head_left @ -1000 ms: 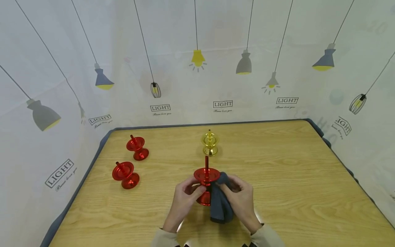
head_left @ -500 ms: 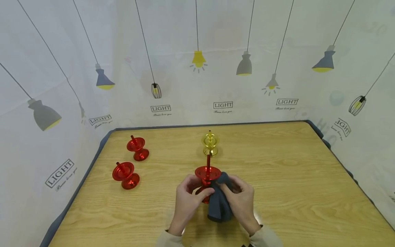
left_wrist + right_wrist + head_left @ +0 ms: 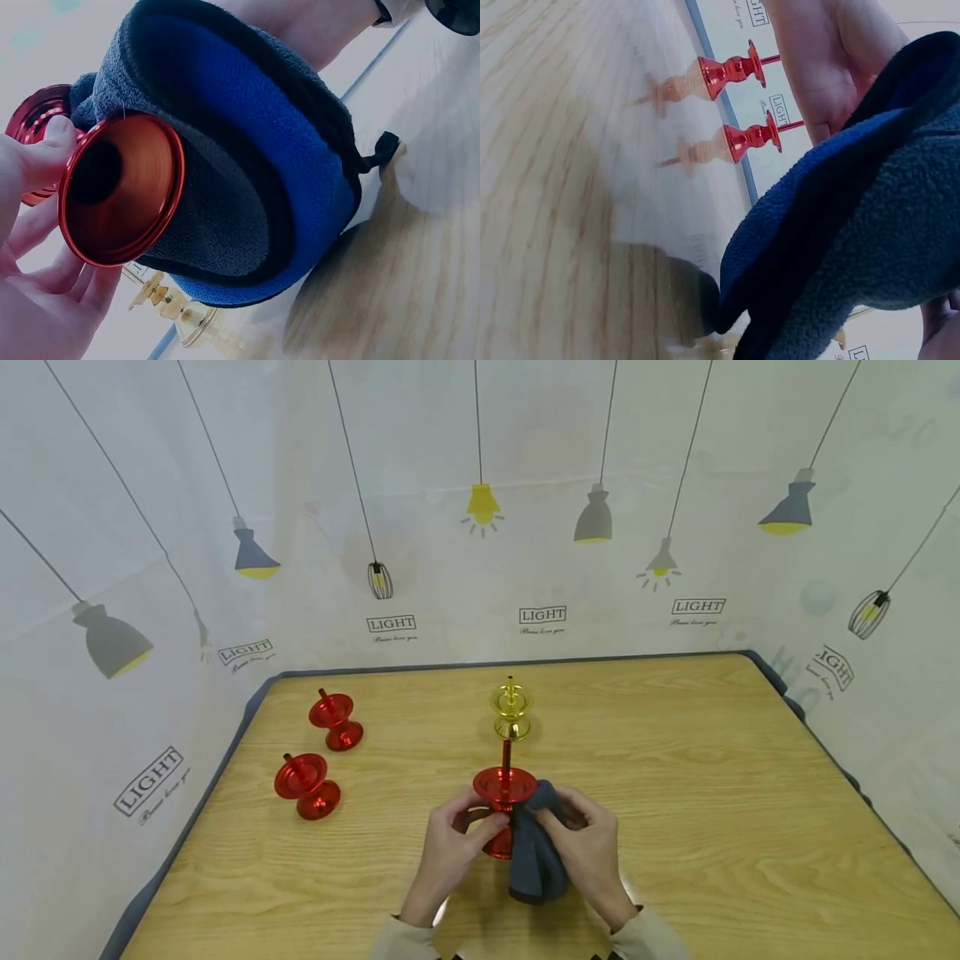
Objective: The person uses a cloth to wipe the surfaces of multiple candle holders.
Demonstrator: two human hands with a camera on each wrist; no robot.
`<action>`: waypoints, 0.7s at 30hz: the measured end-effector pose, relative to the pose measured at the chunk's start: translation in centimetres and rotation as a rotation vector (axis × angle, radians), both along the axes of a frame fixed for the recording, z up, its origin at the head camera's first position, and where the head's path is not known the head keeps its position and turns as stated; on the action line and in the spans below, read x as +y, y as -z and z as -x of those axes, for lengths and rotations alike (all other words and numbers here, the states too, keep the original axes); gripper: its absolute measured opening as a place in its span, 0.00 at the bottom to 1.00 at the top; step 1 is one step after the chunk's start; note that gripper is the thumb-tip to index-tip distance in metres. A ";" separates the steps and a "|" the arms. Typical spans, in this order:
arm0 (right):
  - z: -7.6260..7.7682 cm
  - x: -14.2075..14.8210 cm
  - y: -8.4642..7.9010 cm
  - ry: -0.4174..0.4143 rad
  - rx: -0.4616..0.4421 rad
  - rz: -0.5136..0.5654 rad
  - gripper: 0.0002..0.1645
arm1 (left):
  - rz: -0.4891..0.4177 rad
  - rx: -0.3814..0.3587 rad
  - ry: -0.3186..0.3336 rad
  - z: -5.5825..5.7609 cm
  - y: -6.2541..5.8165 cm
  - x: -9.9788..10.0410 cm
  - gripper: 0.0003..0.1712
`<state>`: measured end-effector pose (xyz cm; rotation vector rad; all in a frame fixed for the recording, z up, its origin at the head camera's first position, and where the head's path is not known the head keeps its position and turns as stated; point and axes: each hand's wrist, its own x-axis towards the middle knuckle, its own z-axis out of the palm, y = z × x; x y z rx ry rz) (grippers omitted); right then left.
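Note:
In the head view, my left hand (image 3: pixel 447 852) grips a red metal candle holder (image 3: pixel 504 787) by its narrow stem, thumb in front. The holder is upright, with its dish and thin spike on top. Its hollow base (image 3: pixel 142 202) faces the left wrist camera, raised off the table. On its right side, my right hand (image 3: pixel 592 847) pinches a folded dark blue-grey cloth (image 3: pixel 534 860) against the stem. The cloth hangs down in a fold and hides part of the base. A brighter blue inner side of the cloth (image 3: pixel 277 157) shows in the left wrist view.
Two red candle holders, one nearer (image 3: pixel 307 785) and one farther (image 3: pixel 335 720), stand at the table's left. A gold candle holder (image 3: pixel 512 712) stands behind the held one. Around the wooden table (image 3: pixel 712 777) hangs a white curtain (image 3: pixel 637 577) printed with lamps.
The held candle holder rises slightly with a shift to the right, then dips back down. My left thumb slides over its stem and returns, while the cloth's hanging end sways a little.

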<state>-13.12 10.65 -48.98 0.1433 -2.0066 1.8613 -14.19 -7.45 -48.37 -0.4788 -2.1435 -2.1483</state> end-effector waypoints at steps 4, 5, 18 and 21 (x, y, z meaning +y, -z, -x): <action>-0.1 0.1 -0.1 -0.015 -0.029 0.007 0.12 | 0.006 0.005 0.043 0.0 0.1 -0.3 0.17; -0.1 0.1 -0.2 -0.018 -0.034 0.009 0.12 | 0.004 0.001 0.048 0.0 0.1 -0.3 0.17; -0.1 0.0 0.0 0.051 0.055 -0.046 0.12 | -0.014 0.022 -0.056 -0.2 0.3 1.1 0.17; -0.2 -0.1 0.0 0.055 0.062 -0.047 0.12 | -0.024 -0.032 -0.095 -0.1 0.4 1.2 0.19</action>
